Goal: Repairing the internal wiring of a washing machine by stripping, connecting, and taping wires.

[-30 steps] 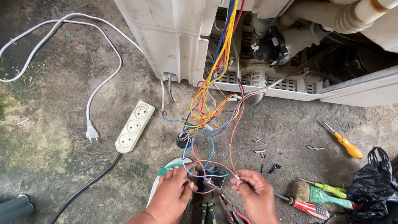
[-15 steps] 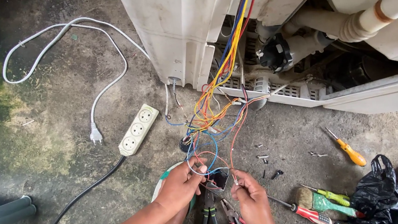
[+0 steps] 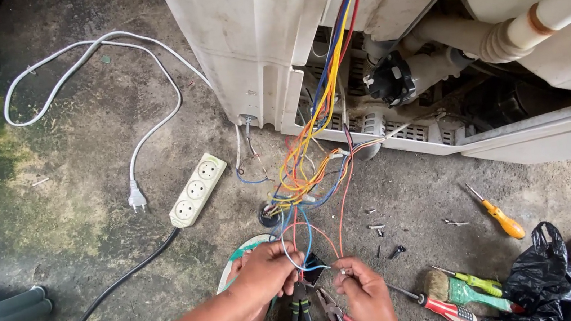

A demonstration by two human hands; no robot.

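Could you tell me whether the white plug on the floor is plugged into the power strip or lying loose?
Lying loose. The white plug rests on the concrete, apart from the white power strip, whose three sockets show empty.

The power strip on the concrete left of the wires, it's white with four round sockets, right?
Not quite. The head view shows the white power strip with three round sockets, not four. It does lie on the concrete, left of the coloured wires.

no labels, signs or screens visible. only package-like item — a crumpled black plastic bag (image 3: 543, 274), glossy, irregular in shape, lying on the concrete floor (image 3: 81, 149) at lower right, just beside a green-handled brush (image 3: 461, 290).
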